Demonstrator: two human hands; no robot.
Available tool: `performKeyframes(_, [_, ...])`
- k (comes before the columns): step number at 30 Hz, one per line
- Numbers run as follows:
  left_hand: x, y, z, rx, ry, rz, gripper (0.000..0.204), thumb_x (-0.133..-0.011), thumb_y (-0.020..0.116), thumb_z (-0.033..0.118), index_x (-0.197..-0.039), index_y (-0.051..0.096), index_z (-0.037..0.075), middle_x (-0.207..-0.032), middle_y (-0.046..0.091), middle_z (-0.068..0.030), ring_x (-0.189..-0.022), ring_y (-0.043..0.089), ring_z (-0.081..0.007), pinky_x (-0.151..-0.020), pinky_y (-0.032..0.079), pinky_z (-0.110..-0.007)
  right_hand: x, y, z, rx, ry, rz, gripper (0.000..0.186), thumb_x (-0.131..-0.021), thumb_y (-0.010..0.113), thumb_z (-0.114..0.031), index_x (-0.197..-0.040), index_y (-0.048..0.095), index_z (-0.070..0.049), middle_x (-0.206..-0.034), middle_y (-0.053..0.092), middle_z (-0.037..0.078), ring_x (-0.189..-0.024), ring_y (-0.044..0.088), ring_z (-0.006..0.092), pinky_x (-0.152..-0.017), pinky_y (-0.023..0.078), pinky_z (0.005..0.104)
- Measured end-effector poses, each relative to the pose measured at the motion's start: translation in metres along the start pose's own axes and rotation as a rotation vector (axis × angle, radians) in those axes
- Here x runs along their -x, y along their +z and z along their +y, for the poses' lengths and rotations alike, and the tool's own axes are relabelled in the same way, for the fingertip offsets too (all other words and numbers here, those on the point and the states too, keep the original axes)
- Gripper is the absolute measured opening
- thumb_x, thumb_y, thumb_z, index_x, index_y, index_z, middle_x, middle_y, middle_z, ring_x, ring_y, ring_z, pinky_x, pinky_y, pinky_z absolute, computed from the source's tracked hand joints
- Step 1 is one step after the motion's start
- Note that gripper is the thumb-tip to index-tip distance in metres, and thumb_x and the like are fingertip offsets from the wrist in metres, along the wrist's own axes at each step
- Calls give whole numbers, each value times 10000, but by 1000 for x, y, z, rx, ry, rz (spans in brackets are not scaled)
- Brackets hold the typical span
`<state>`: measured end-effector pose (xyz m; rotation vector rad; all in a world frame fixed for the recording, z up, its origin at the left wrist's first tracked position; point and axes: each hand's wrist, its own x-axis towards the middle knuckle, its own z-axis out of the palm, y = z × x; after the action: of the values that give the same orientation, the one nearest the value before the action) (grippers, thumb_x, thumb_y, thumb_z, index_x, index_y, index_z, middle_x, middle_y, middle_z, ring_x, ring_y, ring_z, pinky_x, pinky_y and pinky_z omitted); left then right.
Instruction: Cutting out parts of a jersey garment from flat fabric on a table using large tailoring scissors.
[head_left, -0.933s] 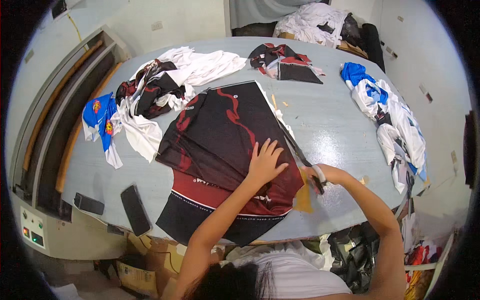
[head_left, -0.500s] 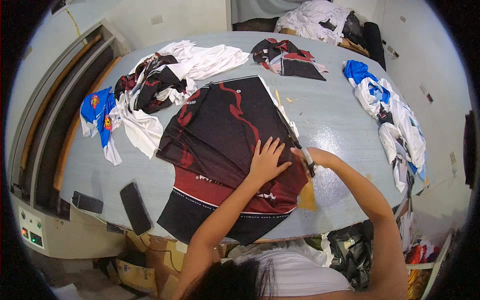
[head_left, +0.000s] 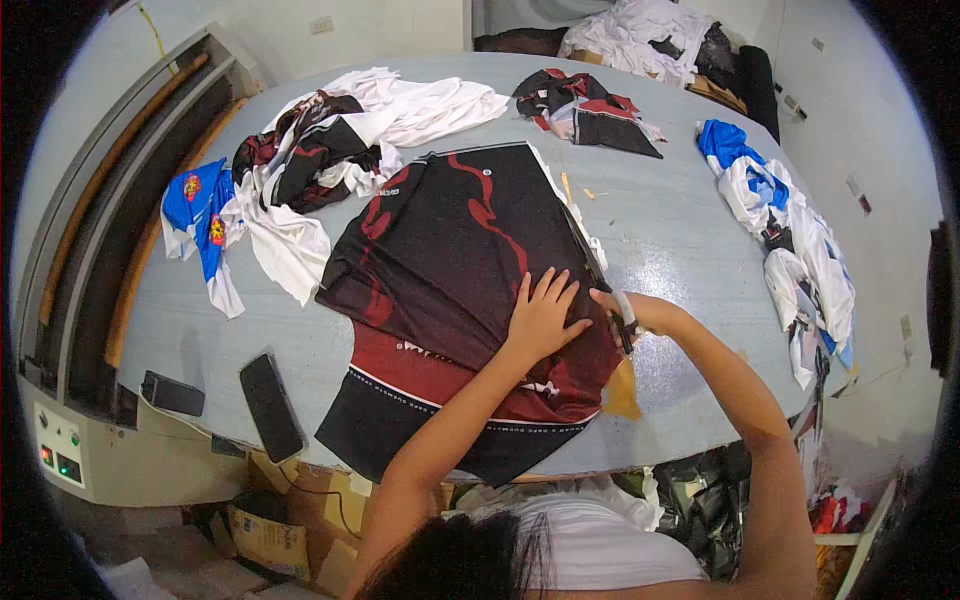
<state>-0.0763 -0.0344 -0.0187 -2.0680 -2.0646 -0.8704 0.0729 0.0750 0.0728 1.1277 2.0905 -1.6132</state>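
A large black and dark-red printed fabric piece (head_left: 450, 240) lies spread over the middle of the table. Flat on its right part rests my left hand (head_left: 543, 315), fingers stretched out and slightly apart. At the fabric's right edge my right hand (head_left: 645, 313) is closed round the handles of a pair of dark scissors (head_left: 627, 330). Their blades point away from me along that edge, and whether they are apart I cannot make out. A thin white strip of fabric shows beside the blades. Under the fabric's lower right corner, a yellowish piece (head_left: 622, 390) sticks out.
White and dark-red cloth (head_left: 300, 165) is heaped far left, beside blue and white pieces (head_left: 205, 230). A smaller dark pile (head_left: 590, 115) lies at the back; blue-white garments (head_left: 775, 220) line the right edge. A phone (head_left: 270, 408) and a small black box (head_left: 173, 393) sit near left.
The whole view has shifted slightly. Both hands keep nearly the same places on the fabric, with the scissors still at its right edge.
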Motion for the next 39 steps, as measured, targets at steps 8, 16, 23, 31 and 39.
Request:
performKeyframes(8, [-1,0,0,-14,21,32,628,-793,542,536,-1237,489,95,-1326,433,-104,-1269,343,-275,-1046,204,-519,-24,1,5,46,9,33,721,-845,359,-659,-633,574,-4,-555,568,103,-467,565,189,-448,449,280])
performKeyframes(16, [1,0,0,4,19,13,640,-795,552,516,-1259,470,83,-1323,434,-110,-1266,345,-282,-1043,205,-520,-29,-2,-3,182,39,15,591,-895,392,-537,-1054,538,13,-775,610,150,-530,613,205,-457,501,336])
performKeyframes(23, [1,2,1,10,24,36,662,-795,538,525,-1274,459,74,-1317,436,-114,-1263,345,-287,-1041,200,-528,-52,-11,2,294,-351,62,686,-866,375,-611,-783,571,41,-615,596,141,-460,585,180,-481,489,294])
performKeyframes(31, [9,1,-6,7,-3,32,625,-795,539,512,-1249,481,86,-1313,435,-113,-1259,350,-292,-1039,196,-534,-60,-1,-35,-63,185,77,659,-770,625,-487,-1101,486,66,-699,583,181,-516,593,234,-472,484,323])
performKeyframes(39, [2,1,1,29,14,42,608,-798,531,515,-1235,491,94,-1309,436,-118,-1262,342,-296,-1039,190,-537,-65,-15,-31,194,10,99,645,-821,445,-632,-909,535,1,-711,567,124,-587,606,204,-476,508,369])
